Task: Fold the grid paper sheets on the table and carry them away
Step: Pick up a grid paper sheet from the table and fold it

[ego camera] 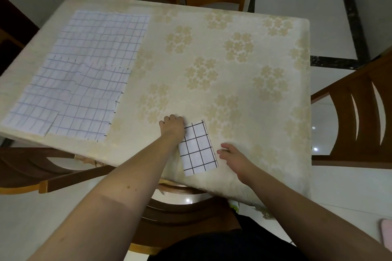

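Paper: folded grid sheet [198, 148] | left hand [172, 126] curled pressing, fingertips hidden | right hand [230, 152] relaxed beside

Both forearms are bare with no sleeves, watch or rings showing, and dark clothing covers the lap.

both bare arms outstretched, left hand [172, 126] knuckles-up with curled fingers, right hand [230, 154] loosely open

Small folded grid paper [198, 147] lying flat at the near tabletop edge, several unfolded grid sheets [84, 74] overlapping flat on the far-left side, well apart
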A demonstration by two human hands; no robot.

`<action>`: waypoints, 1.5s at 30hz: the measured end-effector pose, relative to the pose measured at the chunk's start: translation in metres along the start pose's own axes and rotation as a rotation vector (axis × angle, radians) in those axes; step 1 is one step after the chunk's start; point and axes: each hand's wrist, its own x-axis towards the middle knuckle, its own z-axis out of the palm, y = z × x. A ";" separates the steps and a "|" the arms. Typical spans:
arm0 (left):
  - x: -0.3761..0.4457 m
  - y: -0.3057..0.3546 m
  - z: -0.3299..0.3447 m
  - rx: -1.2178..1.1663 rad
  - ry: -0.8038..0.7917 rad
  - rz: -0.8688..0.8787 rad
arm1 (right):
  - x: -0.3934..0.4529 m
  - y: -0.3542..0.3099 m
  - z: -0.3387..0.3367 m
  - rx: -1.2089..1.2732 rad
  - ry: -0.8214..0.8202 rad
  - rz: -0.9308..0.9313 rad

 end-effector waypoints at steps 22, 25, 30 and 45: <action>-0.110 -0.048 -0.087 -0.553 0.020 0.549 | -0.040 -0.015 0.029 -0.093 0.071 -0.317; -0.117 -0.075 -0.086 -0.842 -0.046 0.471 | -0.050 -0.015 0.036 0.001 0.045 -0.288; -0.127 -0.113 -0.065 -1.268 -0.159 0.273 | -0.066 -0.022 0.051 0.408 0.030 -0.274; -0.179 -0.105 -0.039 -1.268 -0.167 0.298 | -0.149 -0.015 0.065 0.175 0.504 -0.393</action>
